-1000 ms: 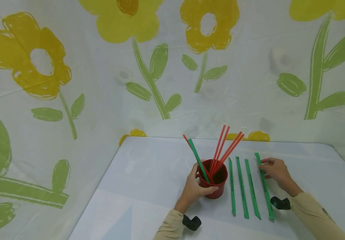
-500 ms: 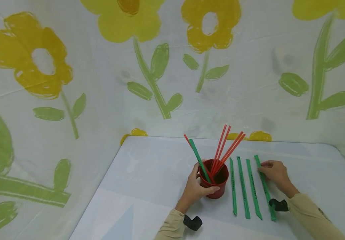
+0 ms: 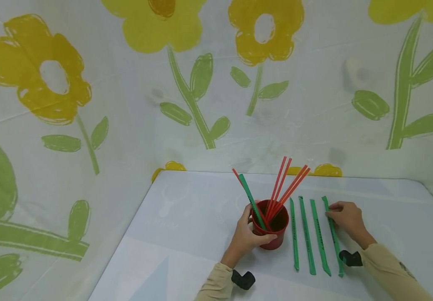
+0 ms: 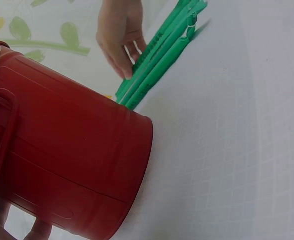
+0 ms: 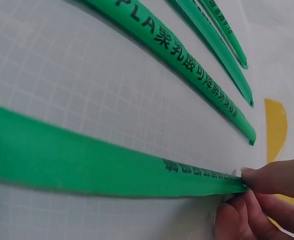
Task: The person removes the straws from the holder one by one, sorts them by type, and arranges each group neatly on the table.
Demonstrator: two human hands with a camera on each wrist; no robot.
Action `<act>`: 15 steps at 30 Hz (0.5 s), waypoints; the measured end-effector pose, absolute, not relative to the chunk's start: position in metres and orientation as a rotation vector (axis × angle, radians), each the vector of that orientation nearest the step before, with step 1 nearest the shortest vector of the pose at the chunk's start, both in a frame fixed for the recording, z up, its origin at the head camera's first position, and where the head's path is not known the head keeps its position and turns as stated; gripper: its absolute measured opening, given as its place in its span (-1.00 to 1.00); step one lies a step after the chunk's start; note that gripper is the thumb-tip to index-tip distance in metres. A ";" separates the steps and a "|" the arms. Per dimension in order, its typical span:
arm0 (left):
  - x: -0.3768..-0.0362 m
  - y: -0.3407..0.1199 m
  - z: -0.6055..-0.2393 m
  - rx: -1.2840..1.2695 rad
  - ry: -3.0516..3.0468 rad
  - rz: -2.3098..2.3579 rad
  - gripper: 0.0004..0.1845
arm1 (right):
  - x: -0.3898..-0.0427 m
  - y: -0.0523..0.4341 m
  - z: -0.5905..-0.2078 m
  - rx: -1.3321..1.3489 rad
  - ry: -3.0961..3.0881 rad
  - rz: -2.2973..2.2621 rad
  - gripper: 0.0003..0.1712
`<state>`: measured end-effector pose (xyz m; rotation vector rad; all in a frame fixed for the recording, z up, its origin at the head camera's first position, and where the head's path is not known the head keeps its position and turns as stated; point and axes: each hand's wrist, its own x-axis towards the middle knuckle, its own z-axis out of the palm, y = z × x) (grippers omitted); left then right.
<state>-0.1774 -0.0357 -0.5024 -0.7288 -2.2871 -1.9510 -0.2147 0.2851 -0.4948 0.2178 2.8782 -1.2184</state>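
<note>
My left hand (image 3: 244, 237) grips a red cup (image 4: 72, 150) with a side handle, thumb at the near side and fingers round the far left. The cup stands on the table, holding several red straws (image 3: 290, 188) and a green paper-wrapped straw (image 3: 247, 190). To its right, my right hand (image 3: 349, 221) pinches a green wrapped straw (image 5: 87, 162) between thumb and fingertips near its far end. Three similar wrapped straws (image 3: 318, 234) lie side by side between the cup and that hand; black print shows on them in the right wrist view.
The white table (image 3: 163, 234) reaches back to a curtain (image 3: 133, 138) printed with yellow flowers. Black wrist devices (image 3: 243, 280) sit at both cuffs. Left of the cup is bare tabletop.
My right hand has shifted slightly and keeps its pinch on the rightmost wrapped straw, whose far end has moved a little nearer. The left hand stays round the cup.
</note>
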 end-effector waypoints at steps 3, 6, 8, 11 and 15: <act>-0.174 -0.037 -0.496 -0.738 -2.279 -1.949 -0.14 | -0.215 0.284 -0.494 0.215 2.898 -1.200 -0.61; -0.168 -0.037 -0.482 -0.757 -2.277 -1.960 -0.16 | -0.213 0.285 -0.492 0.220 2.898 -1.193 -0.62; -0.164 -0.037 -0.474 -0.760 -2.278 -1.965 -0.17 | -0.211 0.285 -0.491 0.215 2.893 -1.189 -0.63; -0.162 -0.038 -0.469 -0.763 -2.270 -1.976 -0.18 | -0.210 0.285 -0.490 0.197 2.884 -1.192 -0.63; -0.162 -0.039 -0.471 -0.758 -2.262 -1.975 -0.17 | -0.209 0.284 -0.488 0.178 2.888 -1.191 -0.63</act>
